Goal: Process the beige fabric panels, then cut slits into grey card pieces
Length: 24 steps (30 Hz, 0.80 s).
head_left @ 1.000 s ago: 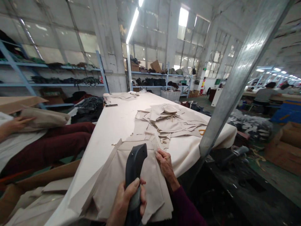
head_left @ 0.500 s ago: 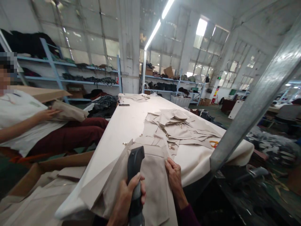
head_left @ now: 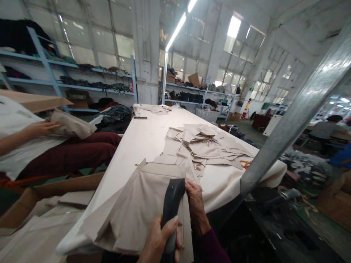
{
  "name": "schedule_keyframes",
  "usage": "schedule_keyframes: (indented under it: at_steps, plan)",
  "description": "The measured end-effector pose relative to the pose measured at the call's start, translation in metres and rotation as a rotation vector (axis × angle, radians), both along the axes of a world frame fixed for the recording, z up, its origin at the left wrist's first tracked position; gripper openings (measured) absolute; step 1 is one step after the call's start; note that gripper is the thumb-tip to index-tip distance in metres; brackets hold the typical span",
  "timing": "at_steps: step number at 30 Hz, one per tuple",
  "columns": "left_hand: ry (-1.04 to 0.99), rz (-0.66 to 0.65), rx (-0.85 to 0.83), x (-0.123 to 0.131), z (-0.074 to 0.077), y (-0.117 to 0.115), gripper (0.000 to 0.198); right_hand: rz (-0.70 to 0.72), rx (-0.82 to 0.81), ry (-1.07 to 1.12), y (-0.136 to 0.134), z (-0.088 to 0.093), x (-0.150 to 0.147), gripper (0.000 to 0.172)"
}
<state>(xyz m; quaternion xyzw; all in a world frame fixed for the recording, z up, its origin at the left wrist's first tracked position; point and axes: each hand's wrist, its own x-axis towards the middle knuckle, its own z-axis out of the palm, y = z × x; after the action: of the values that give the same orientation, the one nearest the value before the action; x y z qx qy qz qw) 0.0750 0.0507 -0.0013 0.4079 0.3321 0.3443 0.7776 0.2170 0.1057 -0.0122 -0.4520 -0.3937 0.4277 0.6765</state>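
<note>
My left hand [head_left: 164,239] is wrapped round a black handheld tool [head_left: 173,199] with a grey lower body and a curved head; I cannot make out its exact kind. The tool's head lies over the right side of a beige sewn fabric piece [head_left: 137,204], close to its edge. With fingers pressed together, my right hand [head_left: 195,199] grips that right edge beside the tool's head. A small metal zip pull [head_left: 136,165] shows by the piece's upper left corner. Beyond it lies a loose pile of beige fabric pieces [head_left: 205,144], some with metal zip pulls.
The pieces lie on a white-covered table [head_left: 148,137]. A slanted metal post [head_left: 287,117] stands at its right edge. Orange-handled scissors [head_left: 245,164] lie near the post. At lower left is a cardboard box [head_left: 68,184] of beige pieces. A co-worker's hand [head_left: 41,128] holds beige cloth.
My left hand has moved the tool right across the fabric piece, from its middle to near the right edge. My right hand keeps its grip there. The whole view has shifted slightly.
</note>
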Motion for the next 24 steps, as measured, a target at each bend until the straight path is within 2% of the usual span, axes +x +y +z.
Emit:
schedule_keyframes:
  at_steps: [2,5,9,11,13,15,16,19,22,24]
  plan:
    - [0.013,0.042,-0.001,0.002,0.005,0.007,0.043,-0.013,-0.002,-0.046,-0.003,-0.002,-0.002,0.03]
    - [0.066,0.174,0.013,-0.002,0.012,0.018,0.044,-0.027,-0.006,-0.149,-0.009,-0.006,0.0,0.029]
    - [0.118,0.394,0.012,-0.018,0.011,0.028,0.044,-0.048,-0.053,-0.342,-0.017,-0.007,0.014,0.031]
    - [0.127,0.457,-0.005,-0.027,0.006,0.031,0.044,-0.076,-0.083,-0.441,-0.018,0.003,0.021,0.028]
    - [0.126,0.483,-0.017,-0.034,0.0,0.032,0.044,-0.2,-0.055,-0.637,-0.01,0.022,0.021,0.016]
    - [0.117,0.492,-0.028,-0.037,-0.004,0.034,0.044,-0.325,0.026,-0.94,0.008,0.047,0.012,0.029]
    - [0.108,0.492,-0.03,-0.038,-0.005,0.035,0.045,-0.289,0.056,-1.07,0.022,0.058,0.004,0.035]
    - [0.092,0.487,-0.021,-0.04,-0.007,0.038,0.046,0.106,0.089,-1.19,0.076,0.079,-0.022,0.04]
    - [0.087,0.488,-0.016,-0.043,-0.009,0.04,0.046,0.365,0.096,-1.16,0.123,0.078,-0.038,0.039]
    - [0.074,0.487,-0.025,-0.046,-0.008,0.04,0.045,0.49,0.096,-1.101,0.137,0.071,-0.041,0.029]
